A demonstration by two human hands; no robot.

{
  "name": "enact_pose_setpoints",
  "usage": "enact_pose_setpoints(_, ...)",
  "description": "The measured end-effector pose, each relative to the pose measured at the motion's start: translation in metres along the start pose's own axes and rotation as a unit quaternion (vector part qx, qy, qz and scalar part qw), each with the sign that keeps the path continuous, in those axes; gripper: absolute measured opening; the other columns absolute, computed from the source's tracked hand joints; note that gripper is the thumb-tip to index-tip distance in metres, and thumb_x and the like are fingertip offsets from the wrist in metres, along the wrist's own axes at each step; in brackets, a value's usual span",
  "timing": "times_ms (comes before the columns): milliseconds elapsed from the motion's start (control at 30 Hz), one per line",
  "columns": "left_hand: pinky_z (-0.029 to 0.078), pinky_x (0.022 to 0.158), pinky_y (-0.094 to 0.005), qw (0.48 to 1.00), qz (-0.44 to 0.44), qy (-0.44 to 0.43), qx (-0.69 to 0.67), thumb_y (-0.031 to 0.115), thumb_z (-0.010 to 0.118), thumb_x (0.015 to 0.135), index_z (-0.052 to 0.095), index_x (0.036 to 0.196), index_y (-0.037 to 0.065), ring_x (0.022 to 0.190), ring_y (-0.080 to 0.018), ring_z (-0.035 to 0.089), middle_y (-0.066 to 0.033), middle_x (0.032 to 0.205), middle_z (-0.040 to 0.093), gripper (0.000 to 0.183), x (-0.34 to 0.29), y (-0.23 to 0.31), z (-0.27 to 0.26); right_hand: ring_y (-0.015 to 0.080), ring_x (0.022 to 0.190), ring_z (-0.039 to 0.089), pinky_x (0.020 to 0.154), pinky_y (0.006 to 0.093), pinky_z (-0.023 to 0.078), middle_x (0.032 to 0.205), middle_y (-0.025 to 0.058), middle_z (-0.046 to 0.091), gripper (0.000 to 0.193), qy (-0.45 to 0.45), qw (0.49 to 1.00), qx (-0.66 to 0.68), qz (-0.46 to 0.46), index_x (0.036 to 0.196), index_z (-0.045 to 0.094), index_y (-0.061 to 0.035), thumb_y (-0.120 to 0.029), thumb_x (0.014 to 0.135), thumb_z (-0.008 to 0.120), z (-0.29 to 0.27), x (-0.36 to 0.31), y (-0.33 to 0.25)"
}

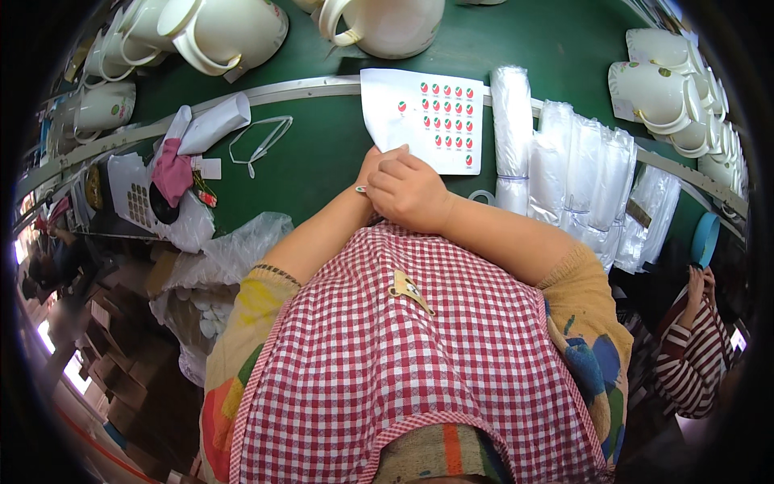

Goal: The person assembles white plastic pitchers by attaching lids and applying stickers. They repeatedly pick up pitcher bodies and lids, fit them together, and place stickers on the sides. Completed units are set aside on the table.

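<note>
A white sheet of round red-and-green stickers [441,113] lies at the front of the green table, its lower left edge bent up at my hands. My left hand [368,167] grips that edge, its fingers mostly hidden behind the right. Over it my right hand [411,192] is closed, fingers curled and pressed together; what they pinch is hidden. A small sticker [361,189] with red and green on it shows beside the right hand's curled fingertips, against the left wrist. One sticker [402,106] sits apart from the rows on the sheet's left part.
Rolled clear plastic bags [511,137] and more bag bundles [584,165] lie right of the sheet. White mugs [391,28] stand beyond a metal rail [310,86], with others at both sides. At left are a calculator [133,189], pink cloth [171,173] and an elastic loop [262,143].
</note>
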State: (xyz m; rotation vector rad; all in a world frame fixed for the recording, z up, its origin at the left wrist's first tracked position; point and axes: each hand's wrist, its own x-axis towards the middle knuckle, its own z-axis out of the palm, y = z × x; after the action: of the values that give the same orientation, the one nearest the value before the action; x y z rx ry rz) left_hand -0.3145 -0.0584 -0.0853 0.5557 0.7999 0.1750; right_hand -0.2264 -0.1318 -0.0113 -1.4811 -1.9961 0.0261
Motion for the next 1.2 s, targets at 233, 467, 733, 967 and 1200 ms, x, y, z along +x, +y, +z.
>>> enact_pose_setpoints(233,0.052,0.087,-0.0373,0.997,-0.038,0.062,0.002,0.004,0.055,0.087,0.054,0.121,-0.004,0.105,-0.0264,0.062,-0.0146,0.117,0.061,0.034,-0.006,0.011,0.0,0.0248,0.087,0.059,0.081,0.0382,0.045,0.091,0.0066,0.063,0.017,-0.037,0.993,0.094,0.065,0.088,0.067,-0.0059,-0.015,0.075,0.068,-0.02,0.003,-0.002)
enact_pose_setpoints(467,0.046,0.099,-0.0437,0.995,-0.003,0.028,-0.095,-0.003,0.05,0.084,0.048,0.127,-0.006,0.112,-0.0321,0.057,-0.0185,0.122,0.058,0.044,-0.008,0.011,-0.012,0.0298,0.097,0.061,0.082,0.0383,0.049,0.101,0.0089,0.066,0.025,0.094,0.879,0.135,0.448,0.098,0.068,-0.0065,-0.022,0.078,0.069,-0.027,-0.042,0.046)
enact_pose_setpoints(733,0.038,0.107,-0.0469,0.992,-0.027,-0.087,-0.093,-0.005,0.046,0.076,0.043,0.133,-0.005,0.121,-0.0336,0.052,-0.0187,0.13,0.053,0.057,-0.017,0.024,-0.004,0.022,0.084,0.065,0.076,0.0303,0.05,0.096,0.0095,0.067,0.029,0.094,0.855,0.225,0.458,0.098,0.069,-0.0026,-0.023,0.078,0.072,-0.02,-0.043,0.04)
enact_pose_setpoints(967,0.037,0.108,-0.0464,0.99,-0.021,-0.114,-0.083,-0.003,0.048,0.073,0.045,0.132,-0.005,0.119,-0.0336,0.053,-0.018,0.128,0.056,0.058,-0.018,0.025,-0.005,0.0096,0.075,0.059,0.069,0.0238,0.047,0.092,0.0055,0.068,0.021,0.116,0.78,0.365,0.495,0.1,0.07,-0.0011,-0.014,0.083,0.067,-0.026,-0.047,0.035)
enact_pose_setpoints(1200,0.038,0.108,-0.0472,0.988,-0.025,-0.12,-0.092,-0.003,0.047,0.072,0.044,0.132,-0.007,0.119,-0.0352,0.053,-0.0197,0.128,0.055,0.061,-0.023,0.028,-0.002,0.0103,0.075,0.059,0.069,0.0235,0.047,0.093,0.0042,0.067,0.022,0.088,0.79,0.372,0.478,0.101,0.07,-0.0017,-0.012,0.083,0.066,-0.029,-0.056,0.04)
